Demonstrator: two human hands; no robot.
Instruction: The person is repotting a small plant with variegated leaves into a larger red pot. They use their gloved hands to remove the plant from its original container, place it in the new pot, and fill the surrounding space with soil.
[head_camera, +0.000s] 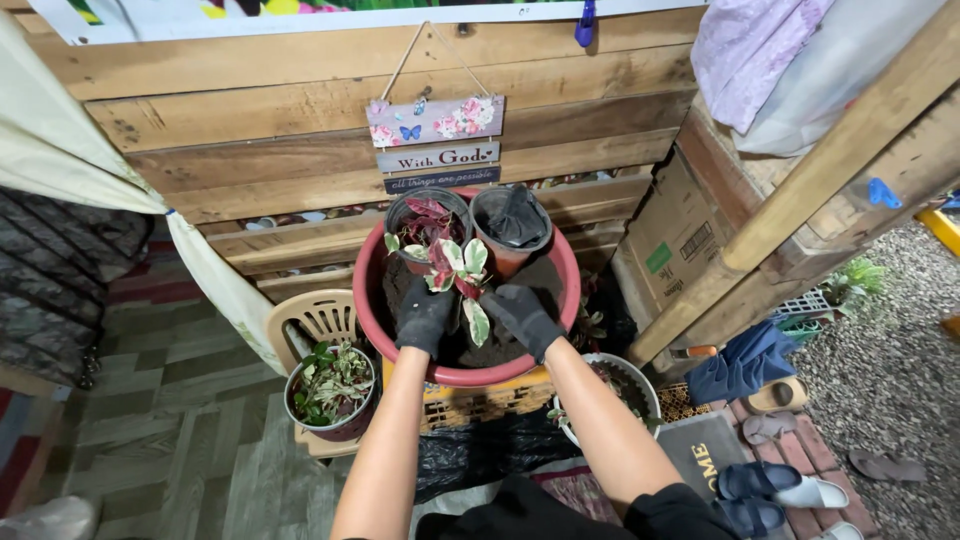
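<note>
Both my hands wear black gloves and reach into a large red basin (371, 310) filled with dark soil. My left hand (424, 316) and my right hand (521, 317) close around the base of a small plant with pink, white and green leaves (457, 266), one on each side. At the basin's far side stand a dark pot (402, 214) with red-leaved plants and a brown pot (511, 225) holding a black bag.
A potted green plant (331, 389) sits on a beige plastic chair (313, 321) at left. A white pot (622, 380) stands at right. Behind is a wooden pallet wall (250, 120) with a hanging sign. Slippers (778, 487) and a doormat lie at lower right.
</note>
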